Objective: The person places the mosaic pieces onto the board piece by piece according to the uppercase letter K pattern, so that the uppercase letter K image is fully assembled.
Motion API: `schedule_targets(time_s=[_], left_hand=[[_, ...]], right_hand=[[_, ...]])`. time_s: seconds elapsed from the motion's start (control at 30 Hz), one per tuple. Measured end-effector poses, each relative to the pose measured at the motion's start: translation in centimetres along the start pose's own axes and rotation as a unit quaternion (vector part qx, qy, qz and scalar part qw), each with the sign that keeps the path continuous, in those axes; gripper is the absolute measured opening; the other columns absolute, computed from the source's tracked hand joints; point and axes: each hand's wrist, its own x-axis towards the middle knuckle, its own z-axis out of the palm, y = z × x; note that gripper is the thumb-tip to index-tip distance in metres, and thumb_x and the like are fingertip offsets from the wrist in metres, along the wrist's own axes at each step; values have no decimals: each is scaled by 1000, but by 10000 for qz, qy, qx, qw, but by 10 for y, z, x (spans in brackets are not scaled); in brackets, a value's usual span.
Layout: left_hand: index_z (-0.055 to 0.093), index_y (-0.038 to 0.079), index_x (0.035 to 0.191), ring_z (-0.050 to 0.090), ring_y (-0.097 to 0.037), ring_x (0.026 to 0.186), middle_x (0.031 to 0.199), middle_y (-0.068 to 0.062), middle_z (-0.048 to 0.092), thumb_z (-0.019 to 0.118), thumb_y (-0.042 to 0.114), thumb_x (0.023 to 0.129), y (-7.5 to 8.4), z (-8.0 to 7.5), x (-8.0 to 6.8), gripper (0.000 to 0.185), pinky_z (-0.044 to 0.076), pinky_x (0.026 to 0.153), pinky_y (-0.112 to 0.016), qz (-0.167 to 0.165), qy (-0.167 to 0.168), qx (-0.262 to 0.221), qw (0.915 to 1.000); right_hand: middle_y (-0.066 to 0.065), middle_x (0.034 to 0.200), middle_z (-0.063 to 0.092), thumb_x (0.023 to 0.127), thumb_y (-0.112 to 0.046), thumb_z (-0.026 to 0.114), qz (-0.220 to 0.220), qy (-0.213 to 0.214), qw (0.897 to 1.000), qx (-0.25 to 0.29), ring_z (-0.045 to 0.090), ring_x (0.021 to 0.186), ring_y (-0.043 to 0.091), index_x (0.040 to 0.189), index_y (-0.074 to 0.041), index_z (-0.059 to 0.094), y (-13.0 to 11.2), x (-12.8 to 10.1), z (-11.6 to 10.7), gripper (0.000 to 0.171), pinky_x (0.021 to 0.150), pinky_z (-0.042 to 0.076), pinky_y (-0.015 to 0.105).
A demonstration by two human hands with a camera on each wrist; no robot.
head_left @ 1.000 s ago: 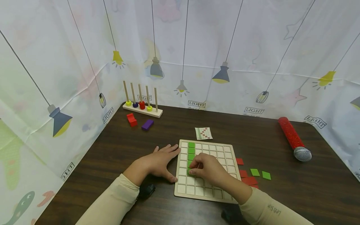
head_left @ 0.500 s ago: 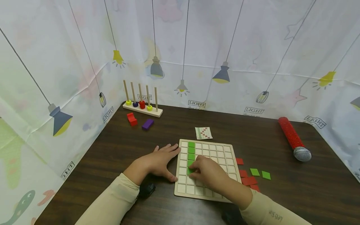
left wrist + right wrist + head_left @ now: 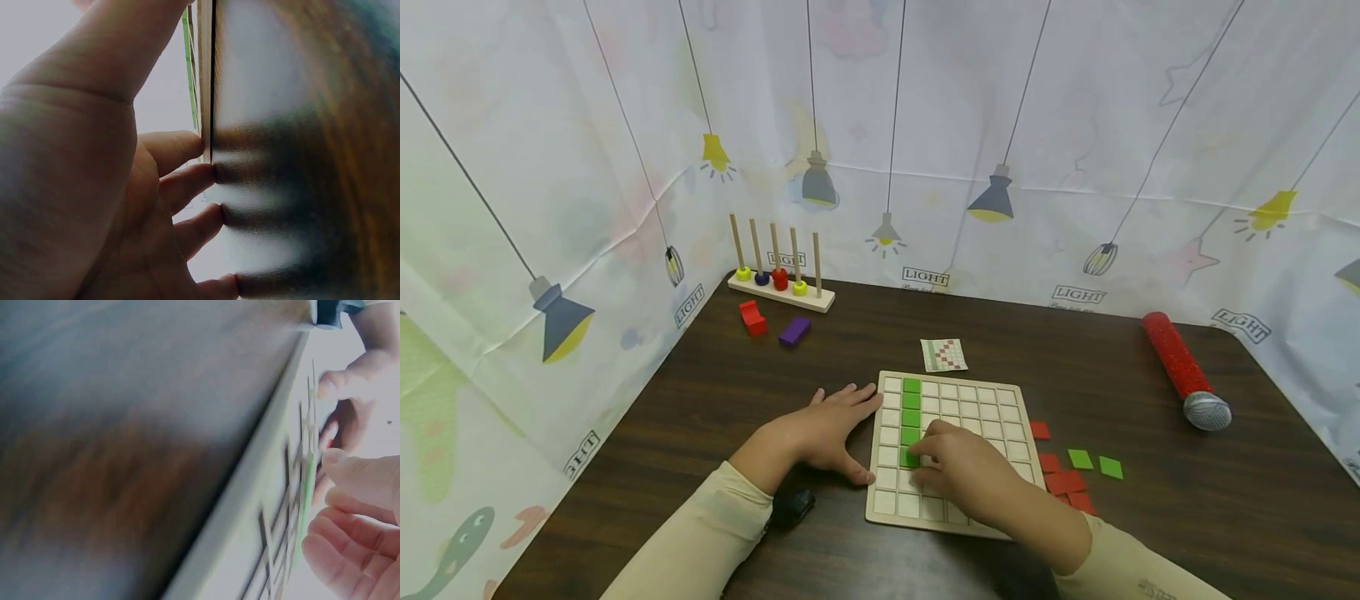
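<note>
green tile [image 3: 910, 457] under right hand [image 3: 964, 467], edge-on in wrist view

Dark wooden table [image 3: 1150, 517], white curtain walls [image 3: 925, 125] printed with hanging lamps

Both forearms, in cream sleeves, reached forward from the lower edge of the head view, the two arms converging toward the middle. The left hand [image 3: 829, 433] lay flat, palm down, its fingers straight and spread a little, the thumb stretched out toward the person's body. In the left wrist view, the fingertips [image 3: 187, 145] of that hand pointed away in a row, relaxed and slightly fanned. The right hand [image 3: 961, 467] sat just to the right of the left, knuckles up, wrist bent a little inward, fingers curled downward. In the right wrist view, its fingertips [image 3: 340, 457] were bunched close together and pointed down, the thumb near the forefinger.
</note>
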Motion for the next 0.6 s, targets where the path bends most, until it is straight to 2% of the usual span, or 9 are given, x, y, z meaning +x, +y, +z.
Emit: schedule_targets(time_s=[0.13,0.23,0.4,0.6], left_hand=[[19,19,165,6,-26,155,170,-1,11,84,57,79,1,0,0,114,5,119,-61,-3,-2,4,10000],[19,19,165,6,-26,155,170,-1,11,84,57,79,0,0,1,114,4,119,-61,10,-7,-22,10000],[19,20,165,6,-26,155,170,-1,10,83,58,79,-3,2,2,115,4,119,-61,25,-6,-12,10000],[17,20,166,5,-26,155,170,-1,9,83,59,79,-3,2,3,115,3,119,-61,44,-28,-15,10000]], right_hand=[[-1,100,67,87,-17,83,165,116,9998,-8,65,87,14,118,-6,76,10,-11,-13,34,74,54,35],[-2,106,69,88,-18,82,452,142,9988,88,66,93,18,123,-7,75,24,-21,-24,37,75,54,37],[-2,108,69,88,-19,82,921,167,9955,140,65,95,20,125,-8,73,58,-42,-42,40,72,53,37],[3,111,69,87,-21,83,1415,207,9897,97,65,96,23,125,-7,73,101,-68,-61,42,79,54,48]])
